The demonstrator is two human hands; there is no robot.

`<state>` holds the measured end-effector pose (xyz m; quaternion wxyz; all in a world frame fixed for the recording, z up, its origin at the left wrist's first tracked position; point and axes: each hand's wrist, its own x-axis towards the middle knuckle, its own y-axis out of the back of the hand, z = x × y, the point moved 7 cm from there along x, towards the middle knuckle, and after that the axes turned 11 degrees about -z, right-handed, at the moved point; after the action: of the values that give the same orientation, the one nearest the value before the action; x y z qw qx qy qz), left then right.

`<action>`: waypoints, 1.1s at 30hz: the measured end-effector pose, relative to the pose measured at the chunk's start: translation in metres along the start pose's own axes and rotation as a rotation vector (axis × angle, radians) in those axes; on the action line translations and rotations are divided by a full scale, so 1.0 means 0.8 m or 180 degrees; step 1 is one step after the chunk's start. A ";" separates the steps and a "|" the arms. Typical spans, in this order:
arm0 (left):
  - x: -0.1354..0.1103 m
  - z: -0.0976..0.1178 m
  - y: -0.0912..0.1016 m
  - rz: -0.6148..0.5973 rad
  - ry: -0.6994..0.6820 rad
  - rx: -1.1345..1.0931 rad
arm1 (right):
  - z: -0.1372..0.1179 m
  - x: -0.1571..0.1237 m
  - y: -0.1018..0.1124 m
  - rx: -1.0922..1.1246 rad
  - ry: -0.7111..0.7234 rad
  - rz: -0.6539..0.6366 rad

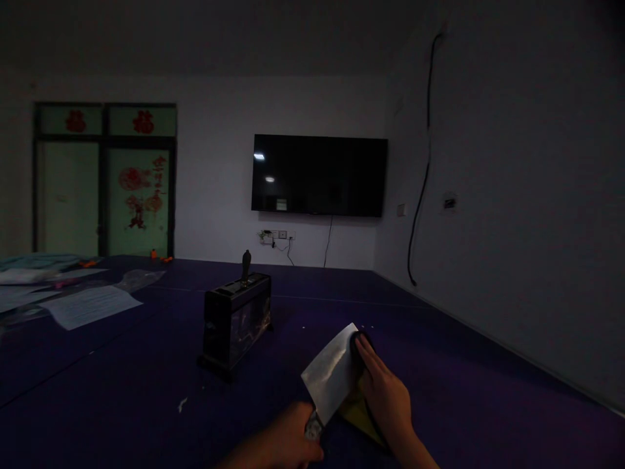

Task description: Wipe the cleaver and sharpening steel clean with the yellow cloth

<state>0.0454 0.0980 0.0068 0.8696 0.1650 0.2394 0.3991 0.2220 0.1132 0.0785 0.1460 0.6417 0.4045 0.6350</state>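
My left hand (283,440) is closed round the handle of a cleaver (329,374), whose broad steel blade points up and away from me. My right hand (383,394) lies beside the blade, its fingers pressing a dark pad against the blade's right side, with a yellow-green cloth or sponge (359,417) under it. A dark knife block (237,322) stands on the purple table (146,365) to the left of the blade, one dark knife handle (246,264) sticking up from its top.
Sheets of paper (90,305) and a clear plastic bag (139,280) lie at the table's far left. A black television (319,174) hangs on the far wall above a socket strip. A white wall with a black cable (422,195) runs along the right.
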 end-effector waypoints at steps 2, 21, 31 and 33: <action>-0.002 0.003 0.001 0.0026 -0.0020 0.0042 | 0.005 0.000 -0.003 0.0069 -0.0057 -0.0023; 0.001 -0.002 0.002 0.0011 0.0015 -0.0247 | -0.033 -0.003 -0.016 0.0398 0.0555 -0.0466; 0.004 -0.008 0.000 0.0058 0.0019 -0.0339 | -0.040 -0.004 -0.013 0.0239 0.0683 -0.0431; 0.006 -0.009 -0.001 0.0014 -0.0005 -0.0348 | -0.039 -0.004 -0.013 0.0230 0.0692 -0.0401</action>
<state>0.0448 0.1017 -0.0006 0.8766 0.1181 0.2161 0.4134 0.1897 0.1075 0.0741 0.1176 0.5473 0.4800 0.6754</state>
